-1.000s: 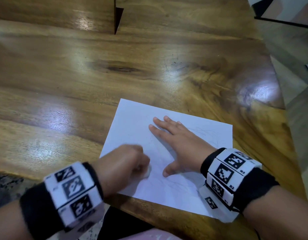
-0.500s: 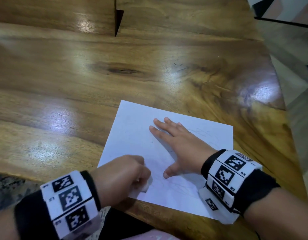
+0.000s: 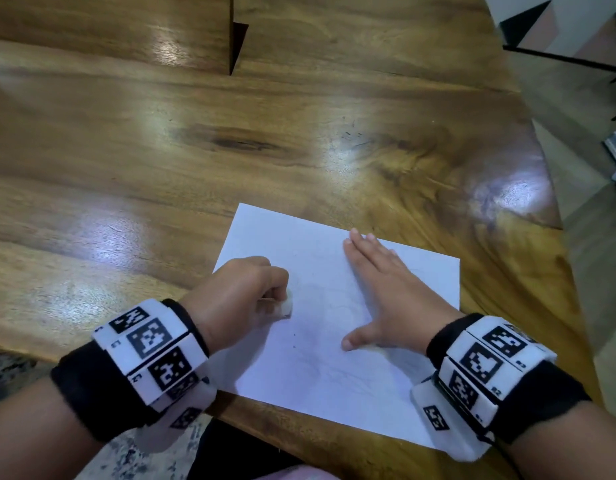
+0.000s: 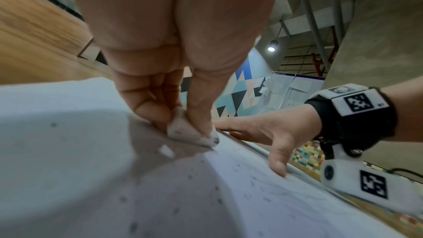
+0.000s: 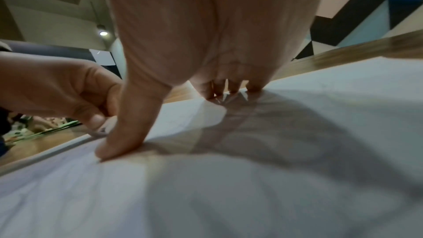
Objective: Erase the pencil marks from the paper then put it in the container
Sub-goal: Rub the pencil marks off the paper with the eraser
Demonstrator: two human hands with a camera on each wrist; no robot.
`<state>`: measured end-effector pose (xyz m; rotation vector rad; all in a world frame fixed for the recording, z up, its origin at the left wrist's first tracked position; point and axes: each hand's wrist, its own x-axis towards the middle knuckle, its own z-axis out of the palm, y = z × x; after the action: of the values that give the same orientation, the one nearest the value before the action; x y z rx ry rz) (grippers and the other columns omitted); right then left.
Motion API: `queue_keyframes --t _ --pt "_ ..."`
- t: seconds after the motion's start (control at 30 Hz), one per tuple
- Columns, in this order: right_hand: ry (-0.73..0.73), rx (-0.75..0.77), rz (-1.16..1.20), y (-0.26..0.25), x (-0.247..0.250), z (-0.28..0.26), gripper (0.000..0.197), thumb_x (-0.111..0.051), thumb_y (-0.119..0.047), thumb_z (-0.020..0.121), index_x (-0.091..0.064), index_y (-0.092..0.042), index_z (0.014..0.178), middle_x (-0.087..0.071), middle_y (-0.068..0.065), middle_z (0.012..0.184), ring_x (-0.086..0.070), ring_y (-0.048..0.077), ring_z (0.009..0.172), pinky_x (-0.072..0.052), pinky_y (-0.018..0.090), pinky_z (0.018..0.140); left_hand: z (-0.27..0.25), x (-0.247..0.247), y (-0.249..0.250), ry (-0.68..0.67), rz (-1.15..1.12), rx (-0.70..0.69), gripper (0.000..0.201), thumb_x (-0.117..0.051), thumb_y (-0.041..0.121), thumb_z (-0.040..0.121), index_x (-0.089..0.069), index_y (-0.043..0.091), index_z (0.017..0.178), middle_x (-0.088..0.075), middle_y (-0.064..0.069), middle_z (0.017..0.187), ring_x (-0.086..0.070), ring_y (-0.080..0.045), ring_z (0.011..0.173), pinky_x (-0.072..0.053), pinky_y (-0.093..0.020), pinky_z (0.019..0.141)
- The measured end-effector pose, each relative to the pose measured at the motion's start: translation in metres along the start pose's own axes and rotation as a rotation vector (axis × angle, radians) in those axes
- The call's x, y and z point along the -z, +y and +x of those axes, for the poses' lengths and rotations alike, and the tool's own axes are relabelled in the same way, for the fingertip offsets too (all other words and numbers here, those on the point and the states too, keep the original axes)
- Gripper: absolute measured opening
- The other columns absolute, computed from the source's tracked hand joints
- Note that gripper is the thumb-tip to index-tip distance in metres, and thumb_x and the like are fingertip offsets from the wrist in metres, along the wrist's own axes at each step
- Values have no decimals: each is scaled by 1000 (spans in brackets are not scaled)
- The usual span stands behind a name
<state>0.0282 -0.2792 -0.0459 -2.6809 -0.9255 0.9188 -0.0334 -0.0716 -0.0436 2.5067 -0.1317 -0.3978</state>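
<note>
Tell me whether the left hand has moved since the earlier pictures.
Yes. The left hand, pinching the eraser, has moved up the paper, away from its near edge.

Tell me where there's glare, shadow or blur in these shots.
Head view: bright glare patches on the wooden table. Left wrist view: eraser sharp, shadow on the paper. Right wrist view: near paper blurred, right hand casting a broad shadow.

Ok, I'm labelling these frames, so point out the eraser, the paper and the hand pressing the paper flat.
eraser (image 4: 190, 131), left wrist view, its smudged white body below the fingertips.
paper (image 3: 320, 386), head view, bare sheet between the wrists.
right hand (image 3: 393, 292), head view, back of the hand.
</note>
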Motion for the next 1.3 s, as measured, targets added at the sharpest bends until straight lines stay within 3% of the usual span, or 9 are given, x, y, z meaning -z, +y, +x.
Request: queue_keyframes --t 0.13,0.37,0.57,0.77,0.83,0.9,1.0,1.13,1.3 --pt "-17 34 21 -6 -3 -4 130 -77 -54 66 19 -20 147 32 -14 149 30 -4 130 13 18 110 -6 10 -8 -44 5 23 13 -67 23 73 -56 18 66 -51 6 71 -46 1 63 -30 -9 54" --pt "2 53 21 -13 -6 -1 127 -77 -53 66 16 -26 148 30 -14 152 28 1 137 11 19 112 7 27 -3 -40 41 52 9 -72 20 71 -64 15 71 -54 7 63 -45 2 57 -37 -6 61" --pt "24 35 -10 -16 -6 1 127 -79 -54 62 13 -34 148 26 -15 153 23 6 141 3 22 114 66 33 8 169 -23 125 11 -72 19 73 -66 12 80 -48 12 55 -41 0 53 -30 -5 45" --pt "24 35 -8 -17 -4 0 128 -80 -52 62 12 -32 148 25 -14 154 22 7 141 5 20 112 66 31 8 35 18 101 6 -73 14 71 -68 10 72 -59 0 64 -50 -13 59 -34 -1 50" --pt "28 39 -2 -17 -4 0 127 -80 -51 62 12 -32 148 25 -14 154 22 6 141 6 19 110 64 32 7 -16 16 106 7 -74 17 69 -69 13 73 -63 0 68 -53 -13 62 -36 -6 50" --pt "32 43 -2 -17 -4 0 127 -80 -51 62 11 -32 149 25 -13 154 22 7 141 7 19 110 68 32 5 81 20 113 8 -73 19 71 -68 13 74 -67 -5 73 -54 -17 67 -39 -18 55" --pt "32 47 -14 -17 -5 1 127 -79 -52 63 12 -31 149 24 -12 155 22 8 141 7 20 112 69 31 8 139 21 90 8 -71 16 73 -66 11 71 -62 -6 70 -51 -18 67 -33 -5 49" --pt "33 47 -21 -16 -5 1 126 -79 -53 63 12 -31 148 25 -11 154 22 7 141 8 18 109 63 35 8 -93 38 79 24 -74 17 70 -56 24 56 -60 1 65 -51 -10 59 -35 0 53" --pt "26 47 -16 -17 -4 1 126 -79 -53 63 12 -31 149 25 -11 154 22 8 141 7 19 110 72 33 11 74 45 84 4 -70 10 74 -67 9 75 -57 0 64 -48 -13 60 -32 3 49"
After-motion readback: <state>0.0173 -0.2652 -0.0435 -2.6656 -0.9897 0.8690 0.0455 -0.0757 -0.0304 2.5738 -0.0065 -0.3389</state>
